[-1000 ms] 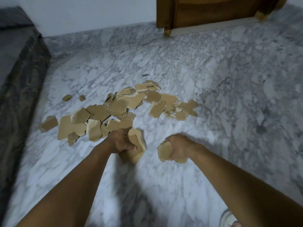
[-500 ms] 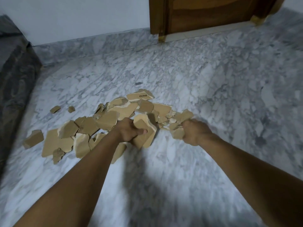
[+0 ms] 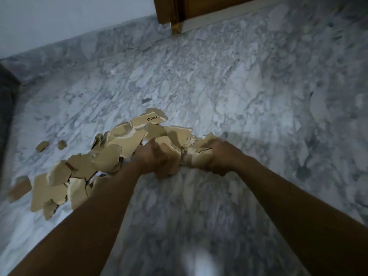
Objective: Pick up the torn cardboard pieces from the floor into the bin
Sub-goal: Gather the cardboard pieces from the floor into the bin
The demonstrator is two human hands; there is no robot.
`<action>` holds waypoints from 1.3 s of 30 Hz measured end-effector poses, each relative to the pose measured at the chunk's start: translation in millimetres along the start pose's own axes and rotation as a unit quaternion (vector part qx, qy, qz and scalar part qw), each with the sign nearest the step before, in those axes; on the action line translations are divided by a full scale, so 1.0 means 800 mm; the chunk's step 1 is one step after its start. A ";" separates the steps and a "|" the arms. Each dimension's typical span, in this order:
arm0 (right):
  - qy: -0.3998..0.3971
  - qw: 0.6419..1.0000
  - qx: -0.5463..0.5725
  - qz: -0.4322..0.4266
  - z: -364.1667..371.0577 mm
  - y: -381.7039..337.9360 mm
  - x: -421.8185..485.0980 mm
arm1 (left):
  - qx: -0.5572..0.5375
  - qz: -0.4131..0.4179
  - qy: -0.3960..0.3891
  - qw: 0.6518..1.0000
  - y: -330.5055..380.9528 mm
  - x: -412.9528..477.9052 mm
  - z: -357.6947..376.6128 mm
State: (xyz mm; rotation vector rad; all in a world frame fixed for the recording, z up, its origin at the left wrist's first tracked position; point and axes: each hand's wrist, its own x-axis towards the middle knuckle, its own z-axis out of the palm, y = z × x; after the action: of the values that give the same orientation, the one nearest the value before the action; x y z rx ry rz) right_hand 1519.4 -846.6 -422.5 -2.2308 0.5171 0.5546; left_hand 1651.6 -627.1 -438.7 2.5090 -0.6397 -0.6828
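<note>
While torn tan cardboard pieces point(image 3: 127, 140) lie heaped on the grey marble floor point(image 3: 239, 86), left of centre, left hand point(image 3: 157, 159) and right hand point(image 3: 222, 156) each have their grip curled round a fistful. Judged light, stiff; clamp across flat faces.

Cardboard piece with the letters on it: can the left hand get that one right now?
Probably reachable, but hard to grab. The lettered piece lies uncovered on the far edge of the pile, just beyond the left hand. That hand grips a wad of cardboard, so it looks too full.
</note>
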 end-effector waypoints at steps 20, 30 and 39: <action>-0.049 0.997 0.056 0.035 0.053 -0.029 -0.026 | -0.179 0.048 -0.043 0.982 -0.047 0.035 -0.056; 0.042 0.978 0.146 0.145 0.027 0.017 -0.079 | 0.072 0.120 -0.165 0.976 0.041 0.057 -0.062; 0.051 0.980 -0.068 0.179 0.114 0.012 -0.019 | 0.155 0.155 -0.197 0.956 0.035 0.100 -0.045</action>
State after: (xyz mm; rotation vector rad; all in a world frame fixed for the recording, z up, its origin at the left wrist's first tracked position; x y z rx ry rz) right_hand 1481.0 -780.8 -475.9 -2.3165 0.9715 0.6775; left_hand 1724.7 -681.4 -423.9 2.4711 -1.3455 -1.0368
